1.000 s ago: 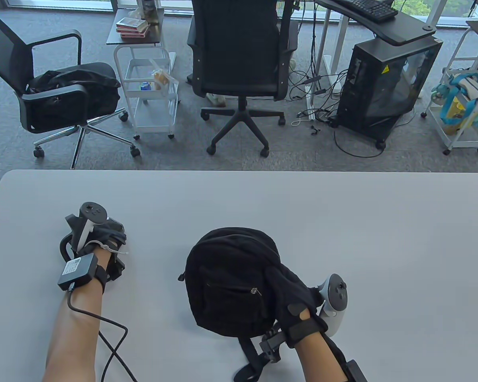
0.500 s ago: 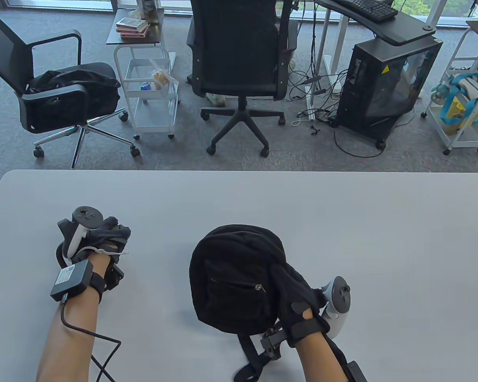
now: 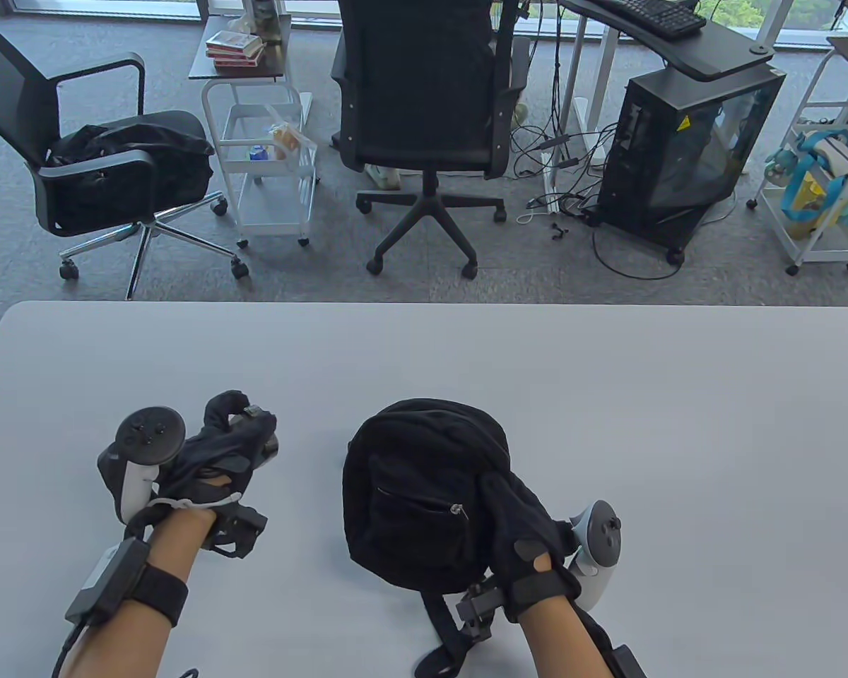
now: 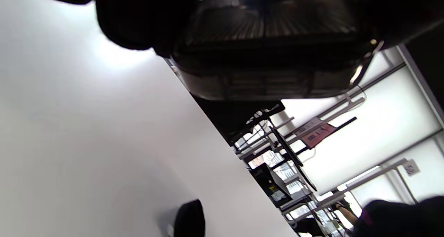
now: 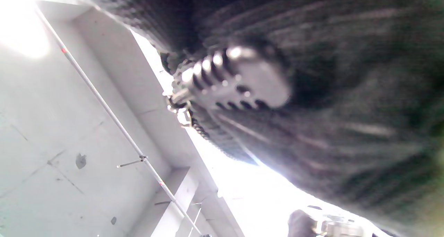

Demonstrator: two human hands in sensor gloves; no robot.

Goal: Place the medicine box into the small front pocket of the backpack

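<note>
Medicine box (image 3: pixel 271 445) is seen in the table view only as a small pale edge just left of the backpack (image 3: pixel 417 494), enclosed by the left hand (image 3: pixel 212 459), whose fingers (image 3: pixel 230 408) are curled closed around it above the desk (image 3: pixel 678 424); most of the box is hidden by the glove. The right hand (image 3: pixel 519 522) is laid over the right side of the backpack, and whether its fingers are gripping the fabric or only pressing on it cannot be told. The small front pocket (image 3: pixel 410 522) faces up on the near half of the backpack, with its zipper pull (image 3: pixel 456 510) at the pocket's right end; the zip is judged to be closed, though this is not certain. In the left wrist view, the box (image 4: pixel 267 56) is shown dark and in shadow at the top edge, clamped between gloved fingers (image 4: pixel 138 22), with the backpack out of sight. In the right wrist view, blurred black backpack fabric (image 5: pixel 347 126) fills the frame and a metal zip part (image 5: pixel 236 81) is seen close against it. The box is judged to be light, stiff cardboard that can be crushed, so it is best held by its long edges. The backpack is soft and slack, so the pocket mouth must be held open and steady.
</note>
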